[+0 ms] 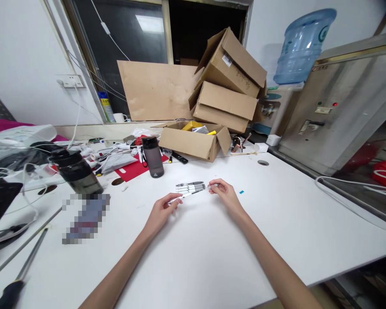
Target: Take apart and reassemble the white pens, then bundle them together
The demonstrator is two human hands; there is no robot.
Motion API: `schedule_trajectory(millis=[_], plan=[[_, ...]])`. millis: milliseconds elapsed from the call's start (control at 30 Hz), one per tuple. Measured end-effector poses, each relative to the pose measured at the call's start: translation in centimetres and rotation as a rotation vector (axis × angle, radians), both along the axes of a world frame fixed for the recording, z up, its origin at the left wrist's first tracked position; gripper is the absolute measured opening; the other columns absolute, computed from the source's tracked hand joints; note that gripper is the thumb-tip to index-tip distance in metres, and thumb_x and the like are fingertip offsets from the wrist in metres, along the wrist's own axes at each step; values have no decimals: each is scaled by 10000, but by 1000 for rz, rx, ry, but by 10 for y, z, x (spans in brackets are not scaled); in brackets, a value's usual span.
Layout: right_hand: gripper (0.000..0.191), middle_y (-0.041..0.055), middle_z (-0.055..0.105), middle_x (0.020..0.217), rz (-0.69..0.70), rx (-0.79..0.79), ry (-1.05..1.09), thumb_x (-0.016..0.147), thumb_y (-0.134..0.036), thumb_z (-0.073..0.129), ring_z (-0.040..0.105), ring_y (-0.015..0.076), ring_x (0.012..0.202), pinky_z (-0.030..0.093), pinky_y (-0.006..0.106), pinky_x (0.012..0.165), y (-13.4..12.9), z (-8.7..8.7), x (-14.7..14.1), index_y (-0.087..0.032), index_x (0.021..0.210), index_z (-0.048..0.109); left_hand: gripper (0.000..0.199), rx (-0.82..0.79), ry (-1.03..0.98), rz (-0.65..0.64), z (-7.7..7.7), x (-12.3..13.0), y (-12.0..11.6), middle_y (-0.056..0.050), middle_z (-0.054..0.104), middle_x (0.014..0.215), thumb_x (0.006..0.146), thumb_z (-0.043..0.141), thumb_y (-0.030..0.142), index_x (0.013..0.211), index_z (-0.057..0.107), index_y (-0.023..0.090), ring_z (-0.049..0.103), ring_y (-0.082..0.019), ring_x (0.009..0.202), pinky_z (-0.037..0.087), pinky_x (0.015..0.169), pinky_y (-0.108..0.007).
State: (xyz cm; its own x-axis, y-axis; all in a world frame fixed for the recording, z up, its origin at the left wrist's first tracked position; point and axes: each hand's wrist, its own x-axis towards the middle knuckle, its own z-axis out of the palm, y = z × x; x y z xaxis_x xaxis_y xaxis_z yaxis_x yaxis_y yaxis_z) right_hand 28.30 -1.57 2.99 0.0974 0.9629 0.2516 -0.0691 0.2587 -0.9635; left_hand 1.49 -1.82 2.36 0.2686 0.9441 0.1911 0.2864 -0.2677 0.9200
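As one pen [192,193] bridges them, left hand [161,212] and right hand [227,195] pinch its ends

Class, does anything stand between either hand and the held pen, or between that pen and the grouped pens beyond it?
Nothing visible does: the left hand and right hand hold the pen near its ends, and no object shows between it and the grouped pens.

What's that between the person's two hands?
In the head view, a pen runs from the left hand to the right hand; more pens lie just beyond.
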Motion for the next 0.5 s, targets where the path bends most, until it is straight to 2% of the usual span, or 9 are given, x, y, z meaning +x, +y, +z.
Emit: schedule_trajectory(millis=[500], plan=[[241, 50, 724, 877, 41, -6, -45, 761, -393, 735, 698, 201, 777, 564, 361, 812, -1, -1, -4, -193, 894, 713, 388, -20, 12, -21, -3, 1, 1, -62, 732, 990, 903, 605, 465, 1159, 719, 197, 576, -157, 705, 465, 668, -254]])
